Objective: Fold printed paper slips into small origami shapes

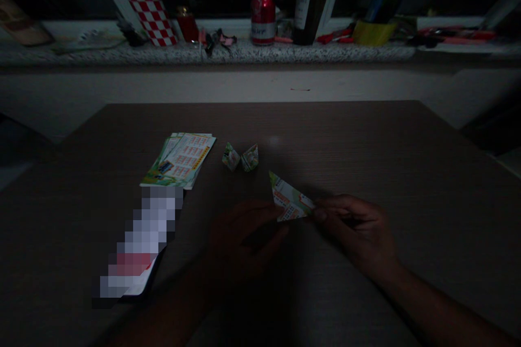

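Observation:
Both of my hands hold a folded triangle of printed paper [290,199] just above the dark wooden table [366,141]. My left hand [240,238] pinches its lower left edge with curled fingers. My right hand [358,227] pinches its right corner. Two small folded paper pieces [240,157] stand on the table a little beyond the triangle. A stack of printed paper sheets [181,158] lies to their left.
A flat object with a blurred-out face [140,246] lies left of my left hand. Behind the table runs a stone ledge [228,53] with a red can [262,18], a dark bottle [307,2], a red-checked object [148,2] and small clutter. The scene is dim.

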Action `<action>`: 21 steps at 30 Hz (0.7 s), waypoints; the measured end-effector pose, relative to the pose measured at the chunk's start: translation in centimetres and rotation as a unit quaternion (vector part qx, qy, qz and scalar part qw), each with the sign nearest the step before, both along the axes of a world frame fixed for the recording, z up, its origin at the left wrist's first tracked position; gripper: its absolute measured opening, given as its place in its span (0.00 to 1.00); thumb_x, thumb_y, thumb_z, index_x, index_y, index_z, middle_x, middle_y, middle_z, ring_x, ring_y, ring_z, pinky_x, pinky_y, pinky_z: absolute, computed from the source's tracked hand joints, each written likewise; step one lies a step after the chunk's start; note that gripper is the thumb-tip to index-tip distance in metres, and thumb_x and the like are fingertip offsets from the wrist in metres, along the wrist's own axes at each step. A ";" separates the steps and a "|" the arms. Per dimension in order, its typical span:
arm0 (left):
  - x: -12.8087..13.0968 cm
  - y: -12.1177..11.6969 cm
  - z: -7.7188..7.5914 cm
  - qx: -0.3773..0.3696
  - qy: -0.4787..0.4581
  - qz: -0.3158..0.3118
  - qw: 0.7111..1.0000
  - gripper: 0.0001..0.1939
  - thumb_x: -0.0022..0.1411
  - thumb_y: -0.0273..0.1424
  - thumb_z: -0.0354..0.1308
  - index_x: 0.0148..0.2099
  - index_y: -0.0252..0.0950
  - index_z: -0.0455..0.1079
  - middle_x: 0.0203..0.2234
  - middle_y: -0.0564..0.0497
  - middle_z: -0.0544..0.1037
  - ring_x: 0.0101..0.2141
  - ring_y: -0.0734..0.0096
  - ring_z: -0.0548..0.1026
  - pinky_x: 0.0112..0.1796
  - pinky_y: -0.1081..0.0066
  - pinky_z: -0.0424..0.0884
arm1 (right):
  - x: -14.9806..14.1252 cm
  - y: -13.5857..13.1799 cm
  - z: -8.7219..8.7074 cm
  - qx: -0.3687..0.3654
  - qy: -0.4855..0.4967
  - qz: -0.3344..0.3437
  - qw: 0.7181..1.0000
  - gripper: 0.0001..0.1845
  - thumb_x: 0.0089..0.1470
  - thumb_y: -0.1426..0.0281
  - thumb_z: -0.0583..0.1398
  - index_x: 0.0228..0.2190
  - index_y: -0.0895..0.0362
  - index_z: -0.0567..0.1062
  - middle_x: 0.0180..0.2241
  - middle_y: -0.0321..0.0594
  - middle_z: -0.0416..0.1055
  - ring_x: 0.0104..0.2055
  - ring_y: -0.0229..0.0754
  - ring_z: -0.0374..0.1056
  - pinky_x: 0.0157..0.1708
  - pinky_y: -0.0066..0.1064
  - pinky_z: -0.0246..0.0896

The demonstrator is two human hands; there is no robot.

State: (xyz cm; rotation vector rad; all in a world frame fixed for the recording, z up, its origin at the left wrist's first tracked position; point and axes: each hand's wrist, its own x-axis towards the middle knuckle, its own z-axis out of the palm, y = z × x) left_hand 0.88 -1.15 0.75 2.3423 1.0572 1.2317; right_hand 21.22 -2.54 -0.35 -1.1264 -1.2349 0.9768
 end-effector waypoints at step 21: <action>1.6 0.3 -1.6 -0.568 -0.231 -0.064 0.787 0.12 0.48 0.34 0.68 0.26 0.31 0.71 0.18 0.55 0.73 0.20 0.79 0.67 0.21 0.79 0.61 | -0.2 -0.7 -0.7 0.029 -0.140 0.107 0.984 0.02 0.58 0.72 0.60 0.35 0.53 0.72 0.27 0.33 0.74 0.27 0.34 0.70 0.22 0.23 0.61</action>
